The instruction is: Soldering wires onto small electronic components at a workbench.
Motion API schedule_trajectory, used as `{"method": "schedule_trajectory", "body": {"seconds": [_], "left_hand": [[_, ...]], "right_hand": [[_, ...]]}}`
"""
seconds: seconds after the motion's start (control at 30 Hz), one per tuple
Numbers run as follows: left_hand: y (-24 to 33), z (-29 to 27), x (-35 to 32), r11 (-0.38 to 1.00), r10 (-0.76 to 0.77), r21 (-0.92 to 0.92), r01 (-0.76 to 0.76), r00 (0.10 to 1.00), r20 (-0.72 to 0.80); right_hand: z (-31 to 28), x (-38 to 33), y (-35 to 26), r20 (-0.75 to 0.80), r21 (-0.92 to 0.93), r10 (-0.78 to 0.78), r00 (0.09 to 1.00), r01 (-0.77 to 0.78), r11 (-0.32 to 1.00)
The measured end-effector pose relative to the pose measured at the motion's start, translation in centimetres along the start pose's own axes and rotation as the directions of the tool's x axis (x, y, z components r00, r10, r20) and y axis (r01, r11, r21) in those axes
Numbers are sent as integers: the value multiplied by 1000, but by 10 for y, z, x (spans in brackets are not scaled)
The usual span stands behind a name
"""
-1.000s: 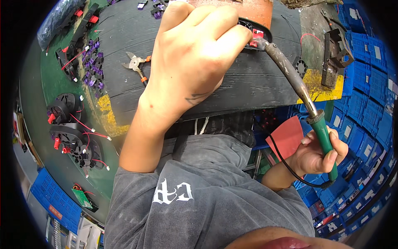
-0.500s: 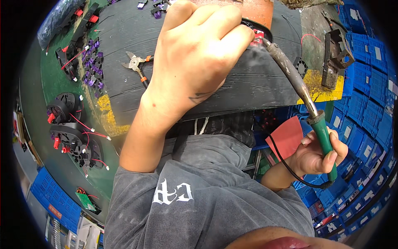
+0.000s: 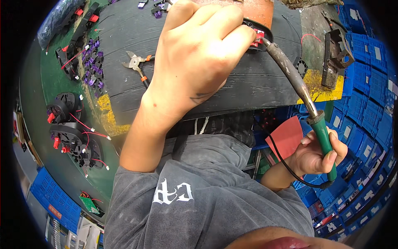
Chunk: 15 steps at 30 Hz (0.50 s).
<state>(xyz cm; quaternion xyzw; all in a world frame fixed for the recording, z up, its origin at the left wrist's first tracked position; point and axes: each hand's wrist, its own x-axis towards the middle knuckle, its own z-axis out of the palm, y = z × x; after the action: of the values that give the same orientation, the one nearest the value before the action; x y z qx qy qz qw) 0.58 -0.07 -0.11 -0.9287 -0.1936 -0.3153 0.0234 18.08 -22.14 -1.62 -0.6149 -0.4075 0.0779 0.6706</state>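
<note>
My right hand (image 3: 318, 154) is wrapped round the green handle of a soldering iron (image 3: 292, 74), whose black cord loops back under my wrist. The iron's bent tip touches or nearly touches small red parts (image 3: 258, 36) in a black plastic housing (image 3: 269, 31). Over that housing my left hand (image 3: 203, 50) is closed, knuckles up, hiding most of it. What its fingers grip is out of sight beneath them. A pair of cutting pliers (image 3: 137, 64) with orange-and-black handles lies left of my left wrist, jaws apart.
Small purple-and-black parts (image 3: 93, 66) are heaped left of the black work board (image 3: 257, 89). Black housings with red-and-white wires (image 3: 76, 133) stand on the green surface. A rusty metal bracket (image 3: 333, 58) sits at the right, beside stacked blue crates (image 3: 369, 103).
A wisp of smoke near the iron's tip has gone. My left hand has shifted very slightly to the right; the right hand and iron have barely moved.
</note>
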Motion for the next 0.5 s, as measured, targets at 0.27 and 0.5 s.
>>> {"method": "schedule_trajectory", "body": {"seconds": [0.27,0.5], "left_hand": [[0,1,-5,1000,-12,28,11,999,32],[0,2,-4,1000,-22,2,22,999,25]], "right_hand": [[0,-1,-1,4,-5,8,1000,-8,1000],[0,0,-2,-17,-13,15,1000,-15,1000]]}}
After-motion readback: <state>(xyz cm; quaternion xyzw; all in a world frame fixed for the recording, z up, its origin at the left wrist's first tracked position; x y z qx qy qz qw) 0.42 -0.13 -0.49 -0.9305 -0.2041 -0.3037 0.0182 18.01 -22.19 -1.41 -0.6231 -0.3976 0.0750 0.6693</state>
